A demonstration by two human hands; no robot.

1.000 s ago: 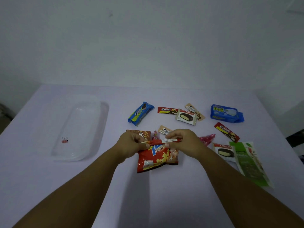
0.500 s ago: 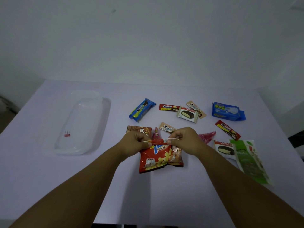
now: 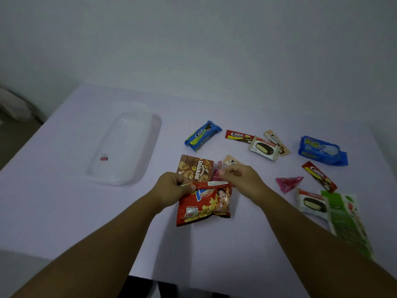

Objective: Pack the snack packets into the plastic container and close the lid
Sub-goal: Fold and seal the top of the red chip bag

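A red potato-chip bag (image 3: 204, 206) lies mid-table with its top edge folded over. My left hand (image 3: 171, 186) pinches the left end of that fold and my right hand (image 3: 240, 177) pinches its right end. A clear plastic container (image 3: 126, 147) sits to the left with a small red binder clip (image 3: 104, 158) inside it. Just behind my hands lie a brown snack box (image 3: 196, 168), a pink packet (image 3: 218, 174) and a tan sachet (image 3: 231, 161), partly hidden by my fingers.
Loose packets spread over the right half: a blue cookie pack (image 3: 203, 135), a red sachet (image 3: 238, 135), two choco pies (image 3: 264, 148) (image 3: 312, 204), a blue wafer pack (image 3: 322, 150), a pink triangle packet (image 3: 287, 183), another red sachet (image 3: 319, 176) and a green pouch (image 3: 345, 222). The table's near edge is close.
My right hand has drawn slightly back toward the fold's right end. The view has tilted and shifted, so the brown box shows more. Both hands stay on the chip bag's fold.
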